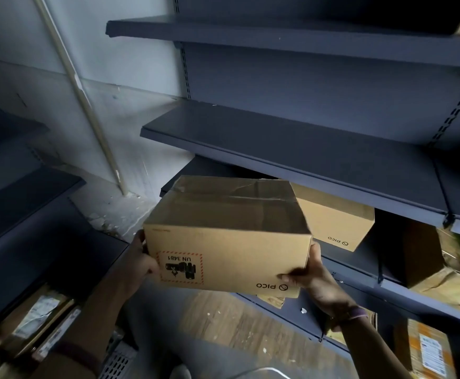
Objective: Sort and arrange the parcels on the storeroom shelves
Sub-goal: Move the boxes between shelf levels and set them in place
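Cardboard box [227, 242] between both hands' grips.

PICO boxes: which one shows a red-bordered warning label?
The box gripped by the left hand and right hand; the other PICO box, on the shelf behind, shows only its logo.

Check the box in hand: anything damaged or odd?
The held box is upside down: its UN 3481 label reads inverted. Its upper face is creased. The shelved PICO box behind it is inverted too.
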Available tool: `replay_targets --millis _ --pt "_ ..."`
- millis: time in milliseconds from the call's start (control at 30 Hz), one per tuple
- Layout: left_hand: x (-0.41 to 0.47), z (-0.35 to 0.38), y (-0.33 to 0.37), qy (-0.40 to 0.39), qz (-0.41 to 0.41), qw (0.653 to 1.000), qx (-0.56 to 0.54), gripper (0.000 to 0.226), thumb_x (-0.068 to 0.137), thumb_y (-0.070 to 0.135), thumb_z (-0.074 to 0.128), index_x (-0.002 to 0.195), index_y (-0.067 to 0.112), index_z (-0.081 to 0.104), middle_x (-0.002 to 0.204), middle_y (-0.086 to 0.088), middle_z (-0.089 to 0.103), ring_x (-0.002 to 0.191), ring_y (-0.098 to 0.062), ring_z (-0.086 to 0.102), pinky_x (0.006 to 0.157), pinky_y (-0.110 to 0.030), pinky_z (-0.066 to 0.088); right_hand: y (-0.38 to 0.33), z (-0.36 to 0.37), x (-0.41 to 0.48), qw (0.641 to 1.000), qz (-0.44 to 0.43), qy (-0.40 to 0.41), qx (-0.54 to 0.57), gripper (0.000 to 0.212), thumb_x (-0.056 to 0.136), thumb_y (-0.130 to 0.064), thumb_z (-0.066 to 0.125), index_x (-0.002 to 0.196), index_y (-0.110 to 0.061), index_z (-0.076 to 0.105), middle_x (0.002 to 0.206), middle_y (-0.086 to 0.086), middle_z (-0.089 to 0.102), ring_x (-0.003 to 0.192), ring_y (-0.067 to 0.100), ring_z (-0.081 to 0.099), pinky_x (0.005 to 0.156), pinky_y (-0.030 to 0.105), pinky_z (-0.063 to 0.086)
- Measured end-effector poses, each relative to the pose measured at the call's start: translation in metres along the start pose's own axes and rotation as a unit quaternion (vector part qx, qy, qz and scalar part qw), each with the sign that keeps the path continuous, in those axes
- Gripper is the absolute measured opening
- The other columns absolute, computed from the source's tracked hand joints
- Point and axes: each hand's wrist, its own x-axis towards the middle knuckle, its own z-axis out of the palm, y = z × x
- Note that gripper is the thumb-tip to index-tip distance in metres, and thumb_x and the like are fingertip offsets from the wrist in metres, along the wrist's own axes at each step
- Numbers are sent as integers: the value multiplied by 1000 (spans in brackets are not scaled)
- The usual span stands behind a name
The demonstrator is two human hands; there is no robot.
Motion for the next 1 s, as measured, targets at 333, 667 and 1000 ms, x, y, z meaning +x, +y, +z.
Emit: replay_targets --millis 333,667,1000 --pt "10 -2 -18 11 10 1000 -21 37 51 -5 50 86 8 52 67 -9 58 70 -29 59 53 -35 49 -12 27 -26 992 -30 22 -123 101 61 -51 84 139 -61 20 134 -10 39 129 14 42 94 37 53" --pt "67 12 -22 159 -153 975 -5 43 78 -10 36 102 18 59 93 -22 65 84 -36 64 58 -38 52 -31 89 -65 909 -104 111 -389 94 72 -81 44 143 -60 -14 153 -11 8 141 8 -1 115 37 13" --pt "43 22 -2 40 -81 994 -68 29 90 14 42 104 12 66 96 -16 71 96 -35 65 76 -44 50 0 28 -47 980 -73 168 73 70 87 -33 70 145 -47 32 141 -10 52 119 10 61 84 35 57"
